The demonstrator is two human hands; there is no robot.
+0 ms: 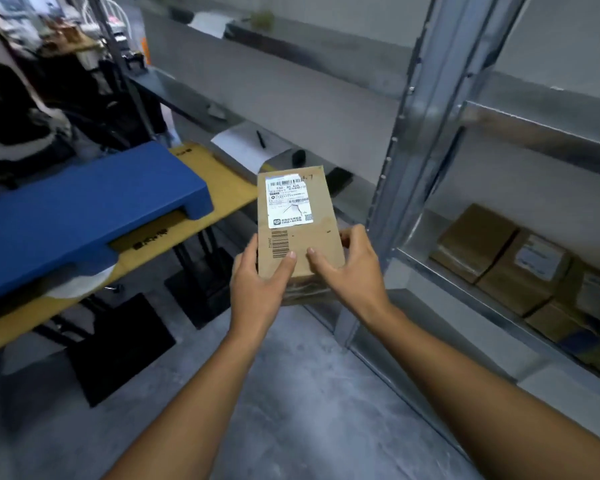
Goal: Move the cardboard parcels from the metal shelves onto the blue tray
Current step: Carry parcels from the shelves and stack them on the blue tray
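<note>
Cardboard parcel (pixel 297 220) clamped at its near end between left hand (pixel 257 282) and right hand (pixel 352 268), label upward, clear of metal shelves (pixel 440 109), for steadiness toward blue tray (pixel 84 209)

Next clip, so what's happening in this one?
A person holds a cardboard parcel in both hands, left hand and right hand gripping its near end, label side up. It is in the air between the metal shelves on the right and the blue tray on the left, which carries no parcels yet. More parcels sit on a lower shelf.
</note>
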